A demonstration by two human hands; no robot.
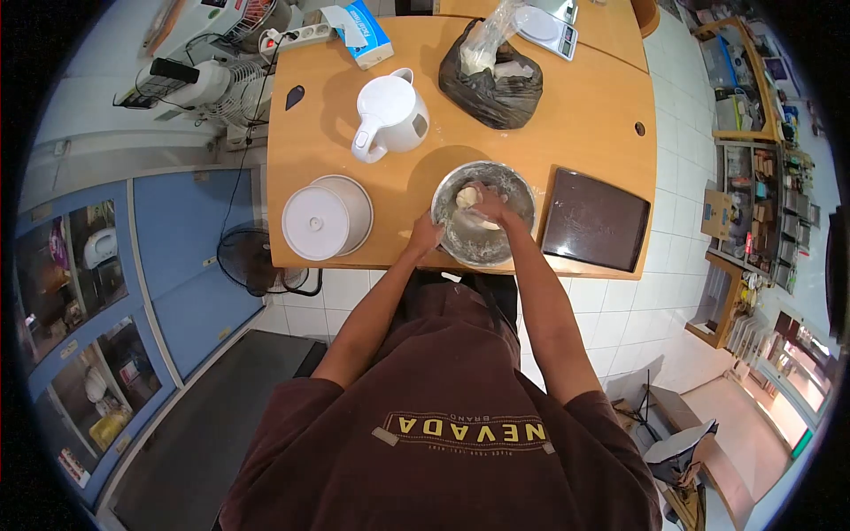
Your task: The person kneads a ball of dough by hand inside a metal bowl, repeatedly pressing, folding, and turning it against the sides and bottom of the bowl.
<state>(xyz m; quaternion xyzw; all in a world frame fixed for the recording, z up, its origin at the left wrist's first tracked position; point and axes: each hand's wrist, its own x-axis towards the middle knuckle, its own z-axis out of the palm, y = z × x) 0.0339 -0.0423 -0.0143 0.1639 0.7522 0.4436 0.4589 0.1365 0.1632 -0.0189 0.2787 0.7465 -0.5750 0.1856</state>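
Note:
A round metal mixing bowl [478, 251], dusted with flour inside, stands near the table's front edge. My left hand [427, 235] holds its left rim, with fingers closed around the edge. Inside the bowl, my right hand [489, 204] is closed on a lump of pale dough [467, 197]. More pale dough or flour shows under that hand, but its fingers partly cover it. Just right of the bowl lies a dark rectangular baking tray [595, 219] with whitish smudges.
On the wooden table [398, 199] are a white lidded tub [316, 221], a white electric kettle [390, 115], a black plastic bag [490, 84], a digital scale [546, 31], a blue tissue box [367, 35] and a power strip [305, 35]. A black fan [248, 261] stands at the left.

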